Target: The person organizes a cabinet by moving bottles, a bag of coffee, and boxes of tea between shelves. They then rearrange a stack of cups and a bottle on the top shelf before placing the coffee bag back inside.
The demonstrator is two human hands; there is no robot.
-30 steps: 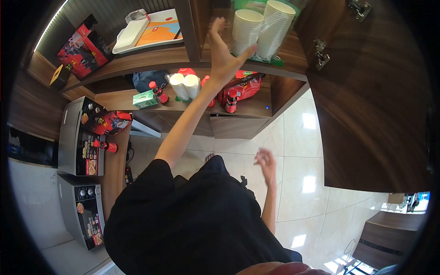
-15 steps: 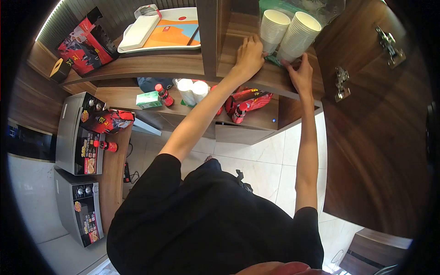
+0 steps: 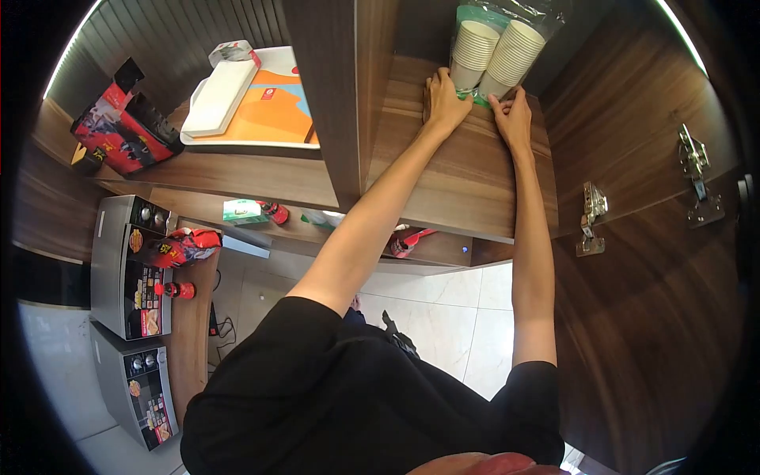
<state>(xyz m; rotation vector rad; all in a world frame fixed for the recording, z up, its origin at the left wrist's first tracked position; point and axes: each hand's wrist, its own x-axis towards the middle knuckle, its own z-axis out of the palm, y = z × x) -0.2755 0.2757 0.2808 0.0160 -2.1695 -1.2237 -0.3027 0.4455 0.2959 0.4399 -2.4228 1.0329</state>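
Observation:
Two nested stacks of white paper cups, a left stack and a right stack, stand side by side in a clear plastic bag with green parts. They are toward the back of a wooden cupboard shelf. My left hand is curled against the lower left of the bag, fingers partly hidden beside the left stack. My right hand grips the bag's lower right, thumb and fingers close to the base of the right stack.
An open cupboard door with metal hinges is on my right. Left of an upright divider are a tray and a red-black bag. Below are a red-capped bottle, a green-white box and two microwaves, the nearer one lower left.
Both hands and the bagged cups have moved deeper into the cupboard, away from the shelf's front edge. The view has shifted, showing more of the shelf surface.

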